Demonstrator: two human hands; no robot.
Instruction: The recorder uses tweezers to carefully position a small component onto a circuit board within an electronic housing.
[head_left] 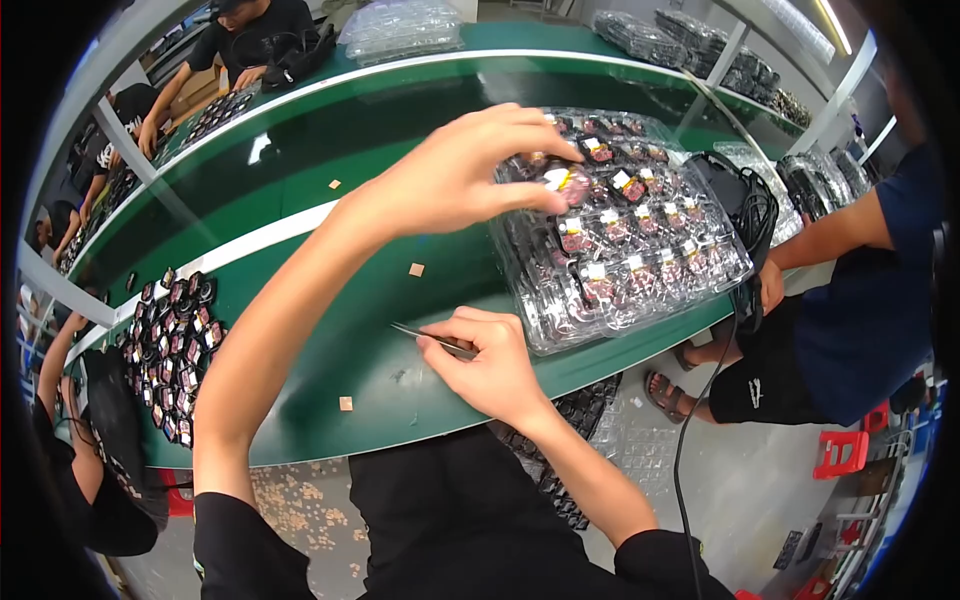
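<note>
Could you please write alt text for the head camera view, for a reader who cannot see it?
Seen from above, a person's left hand reaches across a green workbench to touch a clear plastic tray of small dark parts, while the right hand pinches metal tweezers near the bench's front edge. Small tan squares dot the bench, and other people work alongside.

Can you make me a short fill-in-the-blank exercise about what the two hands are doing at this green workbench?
1. The left hand reaches over the clear plastic blister tray of small dark components and touches one with its ____.
2. The right hand pinches a pair of thin metal ____.
3. Small tan square chips lie scattered on the ____ workbench top.

Missing words: fingertips; tweezers; green
</note>
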